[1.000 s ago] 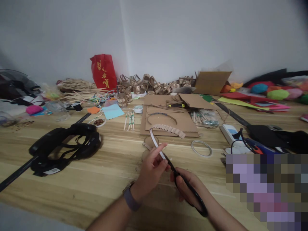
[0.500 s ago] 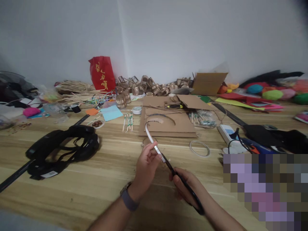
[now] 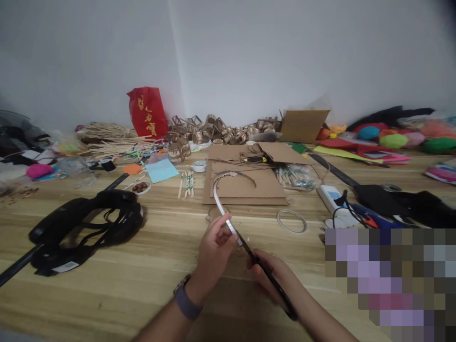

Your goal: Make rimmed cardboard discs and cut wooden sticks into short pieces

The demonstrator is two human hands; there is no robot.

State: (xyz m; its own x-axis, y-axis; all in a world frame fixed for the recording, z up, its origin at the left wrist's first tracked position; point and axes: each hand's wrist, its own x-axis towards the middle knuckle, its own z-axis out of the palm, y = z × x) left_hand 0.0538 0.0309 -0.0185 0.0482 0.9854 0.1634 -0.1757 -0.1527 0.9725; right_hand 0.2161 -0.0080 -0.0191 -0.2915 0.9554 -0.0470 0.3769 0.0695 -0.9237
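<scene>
Between thumb and fingers, my left hand (image 3: 216,244) pinches a white strip (image 3: 218,202) that curves up and away, its far end bent over with a dark notched or toothed edge. My right hand (image 3: 272,273) is wrapped around the black handles of a pair of scissors (image 3: 276,285). The scissors' blades point up and left, meeting the near end of the strip by my left fingertips. How far the blades are apart cannot be made out. Beyond the strip lies a flat piece of cardboard (image 3: 245,192) with a dark curved strip (image 3: 249,178) on it.
A tape ring (image 3: 292,222) lies right of my hands. A black headset-like strap (image 3: 89,223) is at the left. Bundled sticks (image 3: 187,184), a bowl of brown beads (image 3: 141,187) and a blue paper (image 3: 161,170) lie farther back. A white box with cables (image 3: 333,199) sits right.
The whole view has shifted slightly, and objects sit a little farther left. My hands keep the same hold on the strip and the scissors, whose handles look closer together.
</scene>
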